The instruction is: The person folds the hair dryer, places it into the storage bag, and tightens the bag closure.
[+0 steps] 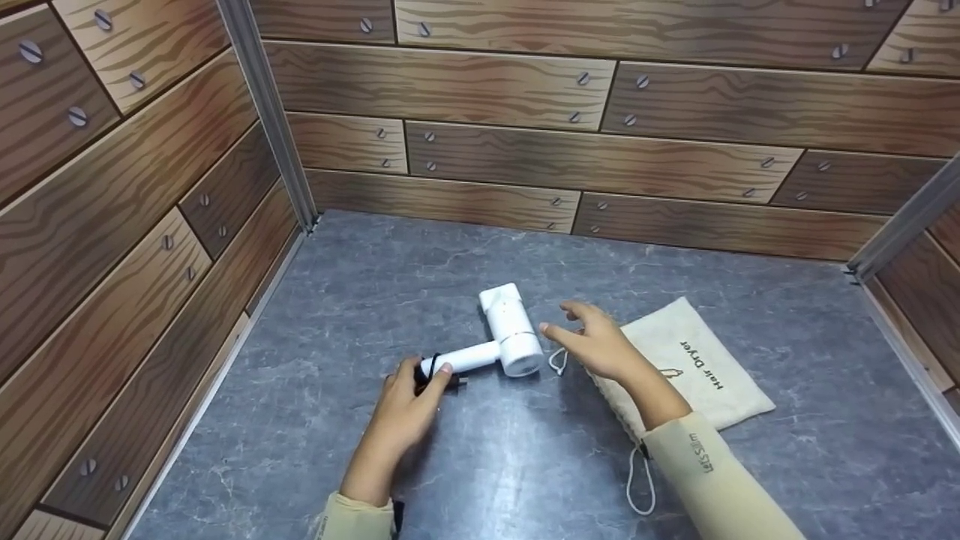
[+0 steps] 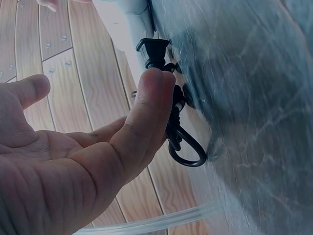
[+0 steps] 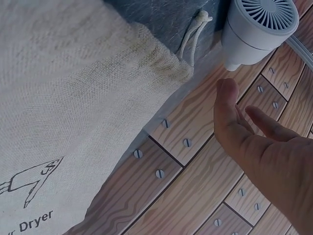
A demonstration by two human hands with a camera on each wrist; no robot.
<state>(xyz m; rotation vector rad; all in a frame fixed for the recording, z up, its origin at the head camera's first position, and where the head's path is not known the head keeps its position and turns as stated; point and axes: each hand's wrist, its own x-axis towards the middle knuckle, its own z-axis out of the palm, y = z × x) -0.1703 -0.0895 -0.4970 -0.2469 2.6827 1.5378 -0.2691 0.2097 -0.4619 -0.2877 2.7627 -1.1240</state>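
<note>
A white hair dryer [image 1: 510, 330] lies on the grey marbled table, its handle pointing toward my left hand [image 1: 401, 412]. A black cord with a plug [image 2: 154, 49] is bundled at the handle's end. In the left wrist view, the left fingers reach beside this bundle, thumb held apart from them; whether they touch it I cannot tell. Right of the dryer hovers my right hand [image 1: 600, 345], its fingers loosely bent around nothing. The right wrist view shows its fingertips just short of the dryer's vented end [image 3: 269, 14]. Partly beneath the right forearm is a cream drawstring pouch [image 1: 697, 360] printed "Hair Dryer".
Wood-patterned panels [image 1: 480, 97] wall the table [image 1: 390, 262] at the back and both sides, with metal posts [image 1: 270, 112] in the corners. A white drawstring loop [image 1: 641, 487] trails from the pouch toward the front.
</note>
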